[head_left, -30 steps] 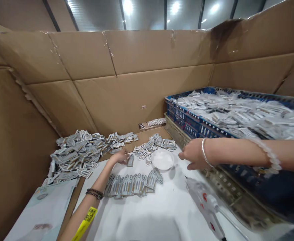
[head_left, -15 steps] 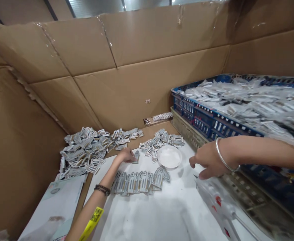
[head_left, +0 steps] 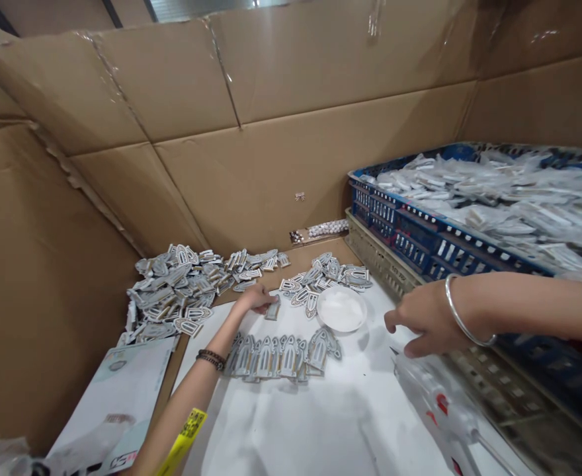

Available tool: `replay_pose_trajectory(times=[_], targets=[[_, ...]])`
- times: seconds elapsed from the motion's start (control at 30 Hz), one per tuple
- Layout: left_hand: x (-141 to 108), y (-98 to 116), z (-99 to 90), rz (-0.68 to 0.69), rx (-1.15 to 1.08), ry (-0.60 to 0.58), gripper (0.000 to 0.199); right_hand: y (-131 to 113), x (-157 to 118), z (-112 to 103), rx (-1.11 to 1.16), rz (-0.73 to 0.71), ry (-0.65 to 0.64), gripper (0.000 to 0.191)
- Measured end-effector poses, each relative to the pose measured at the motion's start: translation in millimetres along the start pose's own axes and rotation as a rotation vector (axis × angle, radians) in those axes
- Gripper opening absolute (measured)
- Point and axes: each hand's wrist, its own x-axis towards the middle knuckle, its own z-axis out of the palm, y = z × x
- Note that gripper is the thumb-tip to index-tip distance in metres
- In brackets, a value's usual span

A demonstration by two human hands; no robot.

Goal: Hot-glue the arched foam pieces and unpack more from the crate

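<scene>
My left hand [head_left: 256, 299], with a dark beaded bracelet on its wrist, pinches the edge of a small grey arch-shaped piece [head_left: 272, 309] over the white sheet. Below it lies a row of overlapping grey pieces [head_left: 289, 357]. My right hand [head_left: 417, 320], with a silver bangle, hovers right of the white round dish [head_left: 341, 309]; its thumb and fingers are apart, with nothing between them. Just under that hand is a clear glue gun [head_left: 442, 406] with red parts, its dark tip pointing up and left.
Loose grey pieces form a big heap [head_left: 172, 287] at the left and a smaller one [head_left: 325, 274] behind the dish. A blue crate [head_left: 400, 225] of bagged pieces sits on a beige crate [head_left: 383, 254] at the right. Cardboard walls [head_left: 271, 158] surround the table.
The view has shifted slightly. The piece at my left fingertips is a little more upright and turned. My right hand still hovers near the glue gun, its fingers apart.
</scene>
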Motion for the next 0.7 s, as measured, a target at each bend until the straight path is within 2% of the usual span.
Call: replay_pose_trajectory(times=[0.2,0.33,0.43,0.53,0.6,0.7], targets=[[3,7,2.0,0.021,0.049,0.044,0.031,0,1,1,0.015,-0.018,-0.005,0.043],[-13,11,0.5,0.065,0.131,0.161,0.032,-2,-1,0,0.008,0.010,-0.014,0.045],[-41,11,2.5,0.136,0.211,0.286,0.032,-2,-1,1,0.006,0.001,-0.006,0.047],[-81,13,14.2,0.257,0.267,0.368,0.035,-2,-1,1,-0.015,-0.030,0.003,0.046],[-108,16,29.1,0.368,0.287,0.370,0.042,-3,-2,-1,-0.028,-0.033,-0.005,0.046],[-136,25,60.2,0.587,0.340,0.289,0.058,-5,-4,-3,-0.037,-0.043,-0.012,0.046]])
